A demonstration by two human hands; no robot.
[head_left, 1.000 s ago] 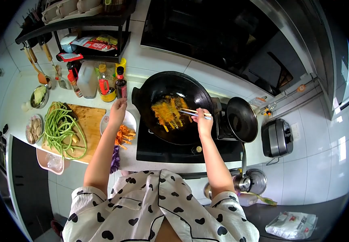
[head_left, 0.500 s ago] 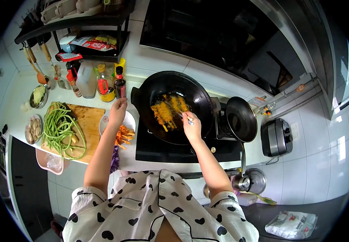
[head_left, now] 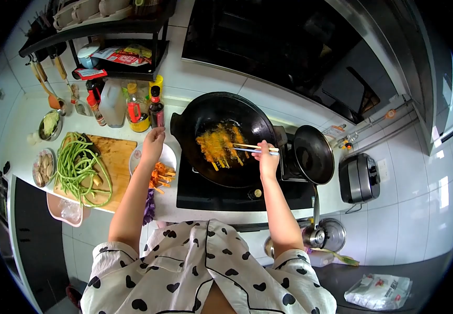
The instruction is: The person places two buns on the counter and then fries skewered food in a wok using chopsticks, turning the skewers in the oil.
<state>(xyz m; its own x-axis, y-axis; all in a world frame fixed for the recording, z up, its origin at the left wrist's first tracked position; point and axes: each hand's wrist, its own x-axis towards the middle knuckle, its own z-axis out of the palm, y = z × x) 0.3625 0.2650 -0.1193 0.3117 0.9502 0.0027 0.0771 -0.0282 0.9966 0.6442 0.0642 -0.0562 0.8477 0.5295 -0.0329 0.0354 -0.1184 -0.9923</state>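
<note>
My right hand (head_left: 267,157) grips a pair of chopsticks (head_left: 246,148), their tips among the food in the wok. Orange, batter-coated strips (head_left: 217,146) lie clustered in bubbling oil at the bottom of the large black wok (head_left: 255,118). My left hand (head_left: 155,145) is closed above the far side of a white plate (head_left: 169,155), beside a dark sauce bottle (head_left: 156,109). Whatever is between its fingers is hidden. More orange strips (head_left: 161,177) sit on the near side of that plate, partly covered by my forearm.
Long green beans (head_left: 77,167) lie on a wooden cutting board (head_left: 119,149) at left. Several bottles, including an oil bottle (head_left: 136,112), line the wall. Right of the wok are a frying pan (head_left: 313,154) on the stove (head_left: 200,196) and a rice cooker (head_left: 360,178).
My right hand has moved right and slightly back from the wok's middle, so the chopsticks now lie more level across the food. The strips have shifted and bunched. My left hand stays put.
</note>
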